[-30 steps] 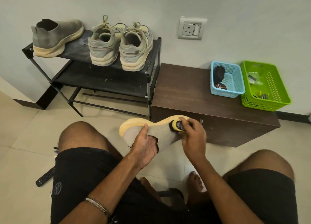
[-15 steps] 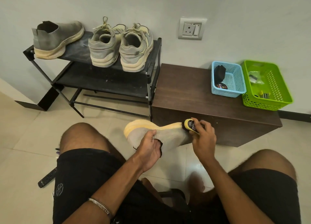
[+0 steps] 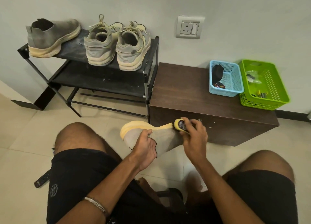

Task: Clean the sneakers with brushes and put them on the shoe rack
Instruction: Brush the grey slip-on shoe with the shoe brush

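A grey slip-on sneaker (image 3: 164, 137) with a yellowed sole lies on its side above my knees. My left hand (image 3: 146, 146) grips its upper near the collar. My right hand (image 3: 195, 136) holds a small yellow brush (image 3: 179, 125) pressed against the sole's edge at the toe end. The matching grey sneaker (image 3: 52, 35) stands on the top shelf of the black shoe rack (image 3: 104, 79), next to a pair of laced grey sneakers (image 3: 117, 45).
A dark brown wooden cabinet (image 3: 188, 96) stands right of the rack. It bears a blue basket (image 3: 234, 87) with a black item and a tin, and a green basket (image 3: 272, 91). A remote control (image 3: 42, 180) lies on the tiled floor by my left thigh.
My right hand has slid the brush along the sole's edge toward the toe end. The sneaker and my left hand shifted slightly right.
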